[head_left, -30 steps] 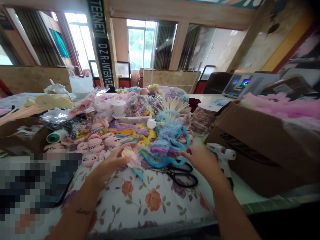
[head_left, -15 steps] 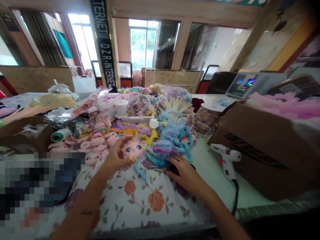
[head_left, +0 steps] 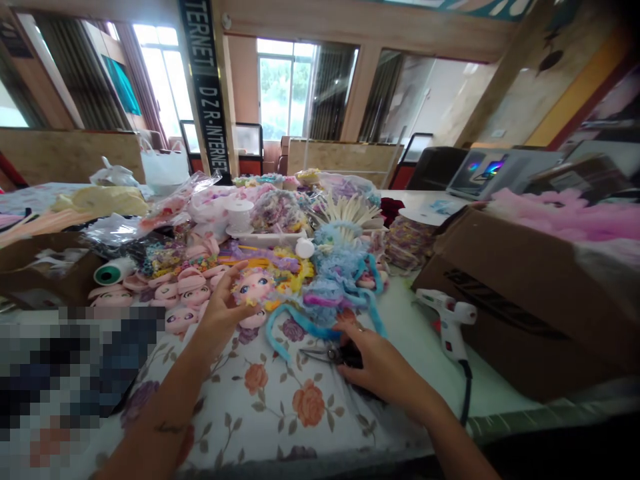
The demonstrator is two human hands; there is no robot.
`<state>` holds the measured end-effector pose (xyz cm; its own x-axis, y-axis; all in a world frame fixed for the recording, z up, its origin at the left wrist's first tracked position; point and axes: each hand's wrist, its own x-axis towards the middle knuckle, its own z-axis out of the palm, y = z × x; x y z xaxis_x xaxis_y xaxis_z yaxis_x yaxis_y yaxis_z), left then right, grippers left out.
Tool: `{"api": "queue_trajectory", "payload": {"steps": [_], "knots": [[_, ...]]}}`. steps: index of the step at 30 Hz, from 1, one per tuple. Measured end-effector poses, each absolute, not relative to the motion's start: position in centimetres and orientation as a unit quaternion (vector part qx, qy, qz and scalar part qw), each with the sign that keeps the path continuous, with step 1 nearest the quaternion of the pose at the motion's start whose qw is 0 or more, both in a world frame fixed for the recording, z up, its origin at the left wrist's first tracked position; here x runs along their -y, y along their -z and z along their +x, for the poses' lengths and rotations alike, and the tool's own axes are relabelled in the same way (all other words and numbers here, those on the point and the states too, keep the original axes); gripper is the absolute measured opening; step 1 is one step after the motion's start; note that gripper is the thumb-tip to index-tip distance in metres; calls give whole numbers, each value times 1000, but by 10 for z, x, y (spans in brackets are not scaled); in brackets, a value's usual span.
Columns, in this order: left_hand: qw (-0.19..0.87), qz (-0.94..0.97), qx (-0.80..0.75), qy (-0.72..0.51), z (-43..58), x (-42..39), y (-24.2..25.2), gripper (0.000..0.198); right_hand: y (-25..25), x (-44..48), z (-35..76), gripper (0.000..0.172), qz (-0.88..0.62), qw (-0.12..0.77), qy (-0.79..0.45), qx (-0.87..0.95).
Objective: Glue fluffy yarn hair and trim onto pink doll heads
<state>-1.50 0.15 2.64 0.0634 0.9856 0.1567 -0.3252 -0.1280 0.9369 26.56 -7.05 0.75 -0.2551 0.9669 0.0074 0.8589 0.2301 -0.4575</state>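
Observation:
My left hand (head_left: 220, 312) is closed around a small pink doll head (head_left: 253, 287) with big blue eyes, holding it upright above the flowered cloth (head_left: 280, 400). A blue fuzzy strand (head_left: 290, 319) trails from the doll head toward the pile. My right hand (head_left: 377, 363) lies over the black handles of a pair of scissors (head_left: 327, 353) on the cloth, fingers curled onto them. The metal blades stick out to the left of the hand.
Pink doll faces (head_left: 175, 293) lie in rows left of my hand. A heap of blue and purple fluffy trims (head_left: 335, 280) sits behind. A white glue gun (head_left: 447, 320) stands at the right beside a cardboard box (head_left: 530, 293) of pink tulle. A green-cored spool (head_left: 113, 272) lies left.
My left hand turned the doll head face-up and lifted it slightly. My right hand came back from the trim pile and settled onto the scissors.

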Motion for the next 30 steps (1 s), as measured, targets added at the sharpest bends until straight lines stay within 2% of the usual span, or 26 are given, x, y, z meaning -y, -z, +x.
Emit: {"api": "queue_trajectory", "payload": {"steps": [9, 13, 16, 17, 21, 23, 30], "knots": [[599, 456, -334, -567, -19, -6, -18, 75, -22, 73, 261, 53, -563, 177, -243, 769], [619, 435, -334, -563, -17, -3, -20, 75, -30, 56, 256, 57, -573, 218, -196, 765], [639, 413, -341, -552, -15, -1, -23, 77, -26, 30, 249, 71, -547, 151, -131, 812], [641, 406, -342, -554, -15, -1, -23, 78, -23, 19, 249, 70, -547, 122, -116, 820], [622, 371, -328, -606, -16, -6, -20, 72, -11, -24, 257, 31, -586, 93, -68, 802], [609, 351, -320, -635, -18, -10, -18, 68, -9, -37, 265, 26, -617, 105, -43, 779], [639, 362, -311, -604, -12, -8, -15, 53, -18, -18, 283, 50, -636, 119, -20, 762]]}}
